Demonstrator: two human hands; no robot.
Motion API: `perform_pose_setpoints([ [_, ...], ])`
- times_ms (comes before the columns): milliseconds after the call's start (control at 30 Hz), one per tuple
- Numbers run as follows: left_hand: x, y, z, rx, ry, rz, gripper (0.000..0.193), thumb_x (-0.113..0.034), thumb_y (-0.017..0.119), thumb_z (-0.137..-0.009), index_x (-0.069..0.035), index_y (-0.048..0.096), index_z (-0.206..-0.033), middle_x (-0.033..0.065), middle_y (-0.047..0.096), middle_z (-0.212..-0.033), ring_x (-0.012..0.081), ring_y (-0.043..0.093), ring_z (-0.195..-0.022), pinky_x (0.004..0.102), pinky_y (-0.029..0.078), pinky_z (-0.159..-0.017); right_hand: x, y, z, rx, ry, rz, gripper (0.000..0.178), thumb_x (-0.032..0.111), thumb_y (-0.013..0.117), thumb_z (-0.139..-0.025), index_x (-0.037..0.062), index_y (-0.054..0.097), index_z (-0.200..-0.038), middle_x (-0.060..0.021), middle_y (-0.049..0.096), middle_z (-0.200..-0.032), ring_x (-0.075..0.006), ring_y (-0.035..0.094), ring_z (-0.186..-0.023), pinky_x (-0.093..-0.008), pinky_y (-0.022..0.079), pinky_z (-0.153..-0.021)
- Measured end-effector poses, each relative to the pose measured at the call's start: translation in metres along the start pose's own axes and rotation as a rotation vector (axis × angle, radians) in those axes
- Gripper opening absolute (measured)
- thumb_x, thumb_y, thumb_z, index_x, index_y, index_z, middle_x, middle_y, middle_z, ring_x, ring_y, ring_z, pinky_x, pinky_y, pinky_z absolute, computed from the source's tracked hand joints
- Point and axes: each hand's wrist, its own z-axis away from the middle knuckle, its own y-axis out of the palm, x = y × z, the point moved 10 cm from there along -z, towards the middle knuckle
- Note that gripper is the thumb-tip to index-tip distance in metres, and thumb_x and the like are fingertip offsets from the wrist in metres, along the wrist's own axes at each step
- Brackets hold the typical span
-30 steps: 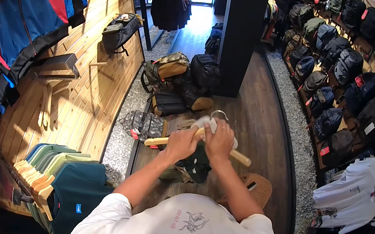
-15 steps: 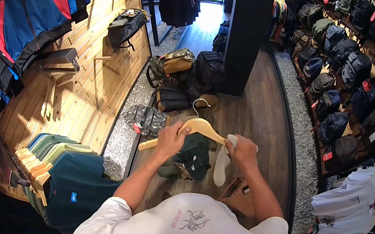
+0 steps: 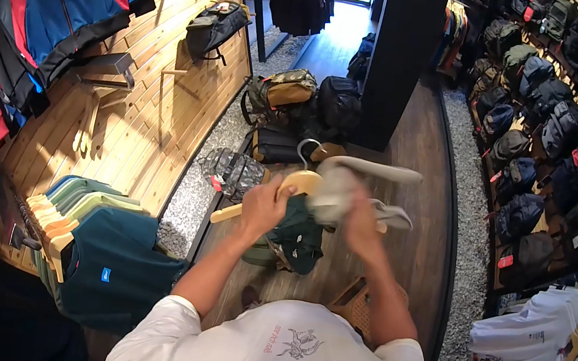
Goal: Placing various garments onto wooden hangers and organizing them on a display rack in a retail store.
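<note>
My left hand (image 3: 263,208) is closed around a pale wooden hanger (image 3: 301,182), whose metal hook points up and away from me. One wooden end sticks out to the left below that hand. A light grey cloth (image 3: 332,196) is bunched over the hanger's right part, its loose ends swung out to the right and smeared by motion. My right hand (image 3: 363,230), also blurred, grips this cloth; its fingertips are hidden. Behind the hanger, a dark green cap (image 3: 302,247) lies low among other items.
Backpacks (image 3: 284,93) and a camouflage bag (image 3: 233,172) sit ahead on the left. A rack of green shirts (image 3: 121,260) stands near left, white shirts (image 3: 533,336) near right. A dark pillar (image 3: 389,60) rises ahead. A woven brown stool (image 3: 364,302) is beside my right forearm.
My right hand has moved inward along the hanger, and the cloth that hung down has swung up and out to the right. My left hand keeps its hold. The view has shifted slightly.
</note>
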Motion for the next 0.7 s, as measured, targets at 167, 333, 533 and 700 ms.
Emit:
perform_pose_setpoints([
  [167,-0.007,0.014,0.010,-0.006,0.031,-0.005,0.015,-0.022,0.063,-0.089,-0.008,0.061,-0.095,0.0206,0.064,-0.068,0.0445,0.064,-0.067,0.0535,0.048,-0.058,-0.002,0.058,-0.020,0.209,-0.105,0.507,0.070,0.042,0.074,-0.088,0.0026,0.051,-0.141,-0.0278,0.060,-0.129,-0.0434,0.057,-0.120,-0.0460,0.046,-0.098],
  [333,-0.003,0.000,0.018,-0.017,-0.047,0.084,0.027,-0.033,0.064,-0.094,-0.006,0.062,-0.089,0.0192,0.060,-0.064,0.0422,0.063,-0.063,0.0485,0.045,-0.055,-0.017,0.053,-0.029,0.437,0.020,0.484,0.048,0.052,0.067,-0.091,0.0061,0.065,-0.105,-0.0201,0.070,-0.086,-0.0421,0.068,-0.084,-0.0506,0.052,-0.075],
  [533,0.032,-0.010,0.016,-0.003,-0.133,0.059,0.044,-0.046,0.057,-0.099,-0.004,0.062,-0.088,0.0188,0.061,-0.066,0.0418,0.063,-0.067,0.0471,0.044,-0.058,-0.039,0.031,-0.001,0.408,-0.126,0.625,0.042,0.051,0.063,-0.093,0.0096,0.064,-0.100,-0.0177,0.070,-0.085,-0.0407,0.067,-0.084,-0.0492,0.052,-0.071],
  [700,0.001,0.004,0.010,0.074,-0.085,-0.048,0.043,-0.045,0.052,-0.101,-0.005,0.059,-0.090,0.0205,0.061,-0.067,0.0435,0.064,-0.070,0.0509,0.045,-0.059,-0.036,0.055,-0.004,0.083,0.050,0.575,0.040,0.047,0.057,-0.098,0.0068,0.059,-0.095,-0.0194,0.068,-0.081,-0.0436,0.065,-0.078,-0.0523,0.049,-0.067],
])
